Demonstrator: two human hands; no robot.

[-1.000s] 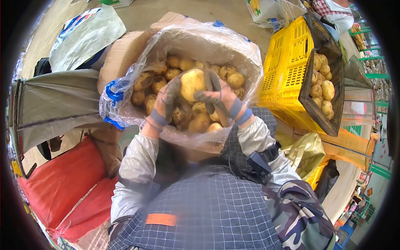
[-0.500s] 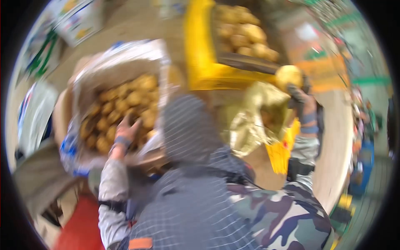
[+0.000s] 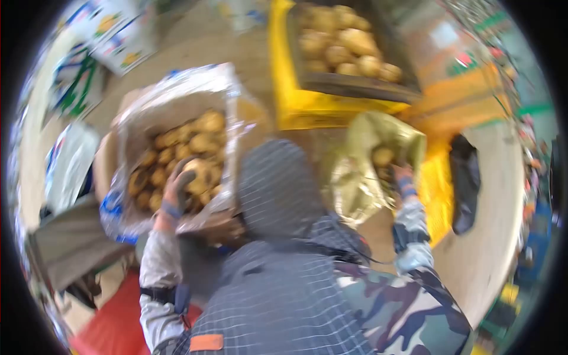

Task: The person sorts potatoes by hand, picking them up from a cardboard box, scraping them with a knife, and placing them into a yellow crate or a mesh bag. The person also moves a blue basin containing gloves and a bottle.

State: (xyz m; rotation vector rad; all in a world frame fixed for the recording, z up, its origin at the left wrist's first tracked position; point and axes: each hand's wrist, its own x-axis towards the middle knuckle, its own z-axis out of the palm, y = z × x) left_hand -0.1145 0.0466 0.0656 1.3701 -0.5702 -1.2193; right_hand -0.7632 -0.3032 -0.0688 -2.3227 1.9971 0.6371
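A cardboard box lined with clear plastic [image 3: 234,97] holds a heap of yellow-brown potatoes [image 3: 168,151]. My left hand [image 3: 177,189] is in this box, its gloved fingers curled around a potato [image 3: 202,171] at the near side of the heap. On the right, a gold-coloured plastic bag [image 3: 361,139] stands with its mouth wide. My right hand [image 3: 402,173] reaches into it, close beside a potato [image 3: 383,156]; its fingertips are hidden in the bag's shadow.
Behind the bag, a dark tray [image 3: 355,87] of larger potatoes rests on a yellow crate [image 3: 284,106]. White printed cartons [image 3: 118,38] stand at the far left, above a white plastic bag [image 3: 71,165]. A dark object [image 3: 464,183] lies right of the gold bag.
My right hand, which held a large potato up beside the gold bag, has gone down into the bag. My left hand has closed around a potato in the box.
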